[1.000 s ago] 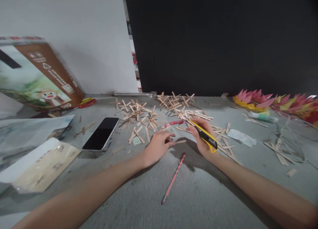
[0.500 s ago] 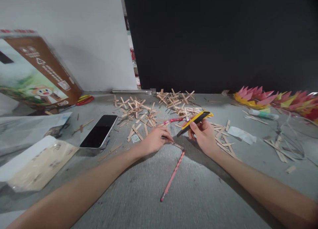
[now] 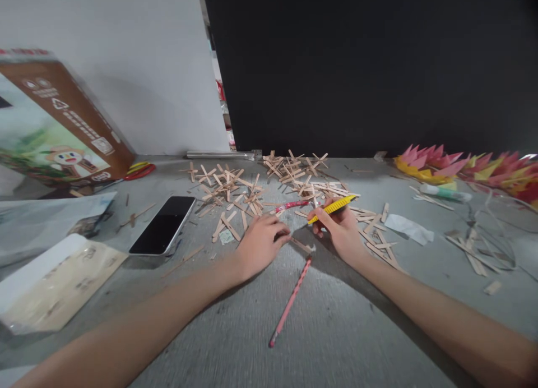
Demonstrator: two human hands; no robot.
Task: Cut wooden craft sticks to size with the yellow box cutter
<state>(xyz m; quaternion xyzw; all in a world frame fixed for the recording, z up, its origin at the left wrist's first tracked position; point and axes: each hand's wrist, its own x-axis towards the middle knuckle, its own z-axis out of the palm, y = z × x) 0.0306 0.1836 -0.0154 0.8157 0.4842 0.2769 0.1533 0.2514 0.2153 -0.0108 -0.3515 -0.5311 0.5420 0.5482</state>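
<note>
My right hand (image 3: 338, 231) is closed around a yellow and black utility knife (image 3: 335, 207), held at a slant above the table. To its left, my left hand (image 3: 263, 239) rests low over the table with curled fingers, pinching the end of a wooden craft stick (image 3: 300, 244). The stick's free end points toward the right hand, with a small pale bit at its tip. Just below that tip lies a pink pencil (image 3: 290, 304) with its eraser end toward me. Behind the hands is a red-wrapped strip (image 3: 296, 205).
Many crossed craft sticks (image 3: 227, 186) lie behind my hands. A phone (image 3: 163, 225), a plastic packet (image 3: 63, 287) and a printed box (image 3: 63, 124) are at left. Right stand pink-yellow paper flowers (image 3: 437, 165), a glue stick (image 3: 445, 193), a tissue (image 3: 409, 229) and thin cables (image 3: 500, 236).
The knife has turned in my right hand, showing more yellow, and its lower end has lifted slightly. My left hand has shifted a little, and the view has moved slightly.
</note>
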